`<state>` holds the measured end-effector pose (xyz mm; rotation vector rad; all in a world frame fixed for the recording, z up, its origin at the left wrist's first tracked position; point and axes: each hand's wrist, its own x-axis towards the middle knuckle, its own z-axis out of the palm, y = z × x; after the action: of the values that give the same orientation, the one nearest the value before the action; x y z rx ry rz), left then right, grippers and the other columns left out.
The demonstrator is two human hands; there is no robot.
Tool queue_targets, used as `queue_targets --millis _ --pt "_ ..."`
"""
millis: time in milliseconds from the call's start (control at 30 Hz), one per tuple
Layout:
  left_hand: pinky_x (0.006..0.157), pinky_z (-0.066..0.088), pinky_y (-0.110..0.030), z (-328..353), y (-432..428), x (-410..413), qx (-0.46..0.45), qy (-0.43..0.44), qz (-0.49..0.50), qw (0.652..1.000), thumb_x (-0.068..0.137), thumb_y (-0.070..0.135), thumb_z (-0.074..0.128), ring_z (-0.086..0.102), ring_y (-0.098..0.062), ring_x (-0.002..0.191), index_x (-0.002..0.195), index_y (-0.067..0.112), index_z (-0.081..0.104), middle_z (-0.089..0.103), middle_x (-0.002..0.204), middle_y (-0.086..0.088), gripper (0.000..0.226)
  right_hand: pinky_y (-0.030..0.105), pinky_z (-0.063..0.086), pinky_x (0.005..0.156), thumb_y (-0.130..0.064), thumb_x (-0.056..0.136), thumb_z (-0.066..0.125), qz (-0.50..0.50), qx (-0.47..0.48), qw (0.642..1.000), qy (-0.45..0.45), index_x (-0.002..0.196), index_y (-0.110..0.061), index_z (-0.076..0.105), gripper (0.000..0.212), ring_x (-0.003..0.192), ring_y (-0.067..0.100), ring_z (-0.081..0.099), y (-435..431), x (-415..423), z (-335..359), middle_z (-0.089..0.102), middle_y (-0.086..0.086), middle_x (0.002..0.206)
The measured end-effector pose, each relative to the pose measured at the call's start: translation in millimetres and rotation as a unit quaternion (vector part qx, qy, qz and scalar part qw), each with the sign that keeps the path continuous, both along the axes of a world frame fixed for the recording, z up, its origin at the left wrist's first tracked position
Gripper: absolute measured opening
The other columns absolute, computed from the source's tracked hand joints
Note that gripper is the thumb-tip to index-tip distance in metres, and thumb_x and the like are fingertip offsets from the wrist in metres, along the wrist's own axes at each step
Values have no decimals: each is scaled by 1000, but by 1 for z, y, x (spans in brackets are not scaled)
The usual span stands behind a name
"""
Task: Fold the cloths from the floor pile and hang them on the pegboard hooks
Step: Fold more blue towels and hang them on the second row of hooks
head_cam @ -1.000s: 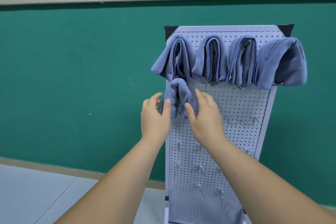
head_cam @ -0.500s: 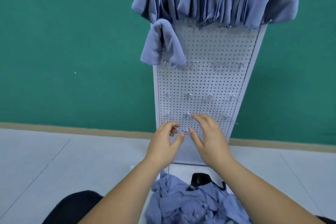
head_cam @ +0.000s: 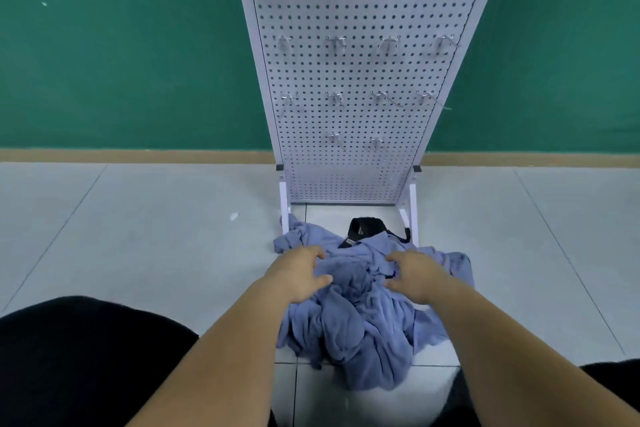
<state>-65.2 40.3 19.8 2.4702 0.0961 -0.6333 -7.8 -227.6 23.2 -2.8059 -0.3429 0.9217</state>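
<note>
Item 1 – pile of cloths (head_cam: 363, 315): blue-grey fabric, crumpled in a loose heap on the floor (head_cam: 138, 236). It lies directly in front of the pegboard's foot, its far edge touching the stand's legs (head_cam: 284, 204) and its near edge between the person's knees.

Item 2 – left hand (head_cam: 298, 274): over the left upper part of the pile, palm down. The fingers are spread and bent, the thumb held apart from them, and the tips are at the fabric. No fold is gathered between them, so the hand is unclenched and grips nothing.

Item 3 – right hand (head_cam: 415, 276): over the right upper part of the pile, in the same posture. The fingers are bent and splayed with the tips on the cloth, and nothing is pinched. The two hands sit near each other with a ridge of cloth between them.

Item 4 – pegboard (head_cam: 360, 10): a white perforated panel in a white frame, standing against the green wall (head_cam: 121, 45) and running out of view at the top.

Item 5 – hooks (head_cam: 335, 44): small metal pegs on the panel, in two rows of four with a pair below.

Item 6 – black item (head_cam: 363, 227): partly under the far side of the pile, just in front of the stand. What it is cannot be told.

Item 7 – dark trousers (head_cam: 86, 357): the person's knees, at the lower left and lower right corners.

Item 8 – baseboard (head_cam: 138, 156): a tan strip where the wall meets the pale tiled floor.
</note>
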Motion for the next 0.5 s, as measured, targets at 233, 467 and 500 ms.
queue_targets --millis 233,467,500 --pt "106 51 -42 -59 -39 -7 39 53 -67 996 94 40 76 58 -23 128 150 31 51 58 145 0 62 38 53 98 -38 94 72 37 39 996 66 149 -26 55 58 123 25 61 18 -31 -52 62 2 140" --pt "102 52 -44 -111 -68 -13 132 120 -103 979 93 22 69 55 -31 129 141 28 54 56 143 -2 51 39 59 83 -22 86 66 81 32 994 58 135 -36 62 51 106 24 65 34 -42 -90 70 -1 117" --pt "98 54 -42 -116 -69 -15 132 104 -100 981 93 19 68 58 -30 125 139 26 58 61 138 -4 48 38 59 84 -22 87 66 75 32 995 58 138 -35 61 52 108 24 65 34 -40 -93 71 -1 119"
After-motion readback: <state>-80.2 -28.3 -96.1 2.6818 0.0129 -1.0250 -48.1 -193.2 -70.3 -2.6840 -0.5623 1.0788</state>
